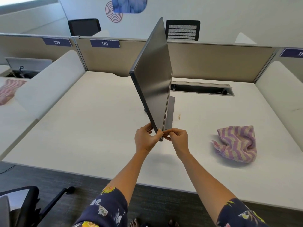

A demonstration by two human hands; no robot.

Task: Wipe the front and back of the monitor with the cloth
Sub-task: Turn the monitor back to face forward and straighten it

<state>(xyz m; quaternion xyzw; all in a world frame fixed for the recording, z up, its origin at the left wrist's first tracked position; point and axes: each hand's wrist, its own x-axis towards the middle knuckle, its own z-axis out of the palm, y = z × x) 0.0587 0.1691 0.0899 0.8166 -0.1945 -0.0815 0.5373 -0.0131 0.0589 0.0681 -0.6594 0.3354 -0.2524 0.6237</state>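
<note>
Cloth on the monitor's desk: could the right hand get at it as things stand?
Probably yes, once freed. The cloth lies in the open on the desk, right of the right hand with nothing between them, but that hand pinches the monitor by its near edge.

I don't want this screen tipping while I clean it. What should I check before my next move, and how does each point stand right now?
1. Grip on the monitor: ok, the left hand and the right hand both hold its near edge.
2. Cloth in hand: not ok, the cloth lies on the desk to the right, untouched.
3. Cloth clear of the monitor: ok, they lie apart.
4. Stand flat on the desk: cannot tell, the monitor hides its foot.
5. Cables slack: cannot tell, none shows.
</note>
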